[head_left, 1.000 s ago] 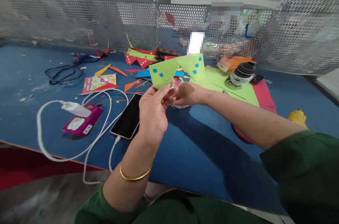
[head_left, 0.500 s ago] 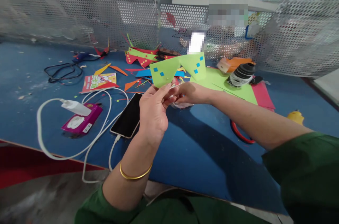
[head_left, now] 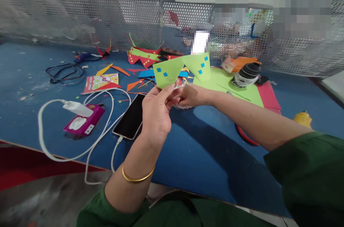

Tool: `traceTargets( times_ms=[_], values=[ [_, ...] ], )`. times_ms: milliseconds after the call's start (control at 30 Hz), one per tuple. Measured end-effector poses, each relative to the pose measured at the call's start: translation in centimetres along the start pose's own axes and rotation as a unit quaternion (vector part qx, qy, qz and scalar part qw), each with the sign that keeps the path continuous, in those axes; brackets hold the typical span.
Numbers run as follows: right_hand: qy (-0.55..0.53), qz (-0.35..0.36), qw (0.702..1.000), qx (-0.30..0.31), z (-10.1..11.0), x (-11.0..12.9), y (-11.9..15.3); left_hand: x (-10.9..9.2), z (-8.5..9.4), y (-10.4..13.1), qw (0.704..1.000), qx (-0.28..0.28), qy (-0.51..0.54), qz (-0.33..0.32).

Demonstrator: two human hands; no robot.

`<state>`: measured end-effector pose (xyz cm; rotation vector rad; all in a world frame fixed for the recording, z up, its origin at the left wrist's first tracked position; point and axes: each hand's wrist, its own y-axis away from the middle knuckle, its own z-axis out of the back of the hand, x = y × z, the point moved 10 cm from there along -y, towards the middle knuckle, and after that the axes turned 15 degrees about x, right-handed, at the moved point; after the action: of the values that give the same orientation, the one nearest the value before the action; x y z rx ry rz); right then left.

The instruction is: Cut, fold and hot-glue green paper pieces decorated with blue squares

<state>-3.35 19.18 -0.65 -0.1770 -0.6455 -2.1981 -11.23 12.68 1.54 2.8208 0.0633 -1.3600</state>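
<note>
My left hand (head_left: 158,110), with a gold bangle on its wrist, pinches the lower edge of a lime-green paper mask (head_left: 168,72). Small blue squares dot both halves of the mask, which stands up above the fingers. Just right of it, my right hand (head_left: 197,94) is bent down with its fingers curled close behind the left fingertips. Whatever those fingers hold is hidden. Beneath them shows a bit of clear plastic (head_left: 185,106). Coloured paper strips (head_left: 146,73) lie behind the hands, and a black-screened phone (head_left: 130,117) is beside my left wrist.
Finished-looking red and green paper masks (head_left: 142,57) lie at the back. Green sheets (head_left: 215,81), a dark ribbed roll (head_left: 246,73) and red-handled scissors (head_left: 244,135) are on the right. A purple packet (head_left: 84,121) and white cable (head_left: 40,123) lie left. Perforated metal panels (head_left: 139,5) border the table.
The right hand has dipped slightly, and its fingers are more hidden behind the left fingertips. The left hand keeps its pinch on the paper mask.
</note>
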Motion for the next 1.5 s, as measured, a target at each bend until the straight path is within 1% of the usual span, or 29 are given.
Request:
traceTargets(
  times_ms=[167,300,500,633,700,800,933,1100,1300,1500],
  values=[
    [0.024,-0.023,0.999,-0.016,0.7,-0.4,0.6,-0.1,0.0,0.0,1.0,0.002,-0.009,-0.003],
    [0.022,-0.035,0.999,-0.023,1.3,-0.4,1.2,-0.1,-0.1,0.1,1.0,0.005,-0.014,-0.002],
    [0.022,-0.065,0.997,-0.023,0.9,-0.1,0.3,-0.1,0.1,0.2,1.0,-0.009,-0.015,0.007],
    [0.038,-0.104,0.993,-0.027,1.0,-0.9,-0.1,0.0,0.1,0.3,1.0,-0.013,-0.02,0.014],
    [0.04,-0.122,0.991,-0.036,1.3,-1.4,0.3,0.0,0.1,0.3,1.0,-0.012,-0.022,0.016],
    [0.043,-0.13,0.989,-0.051,1.9,-1.9,1.3,0.0,0.1,0.3,1.0,-0.009,-0.023,0.015],
    [0.053,-0.107,0.99,-0.072,2.3,-1.9,1.8,-0.1,0.1,0.3,1.0,-0.007,-0.022,0.012],
    [0.075,-0.053,0.994,-0.064,1.4,-0.8,0.7,-0.1,0.0,0.3,1.0,-0.001,-0.018,0.007],
    [0.119,-0.032,0.991,-0.049,0.6,-0.3,-0.3,0.0,0.1,0.2,1.0,-0.002,-0.018,0.013],
    [0.139,-0.016,0.989,-0.041,0.6,0.1,-0.6,0.1,0.2,0.1,1.0,-0.001,-0.017,0.011]
  ],
)
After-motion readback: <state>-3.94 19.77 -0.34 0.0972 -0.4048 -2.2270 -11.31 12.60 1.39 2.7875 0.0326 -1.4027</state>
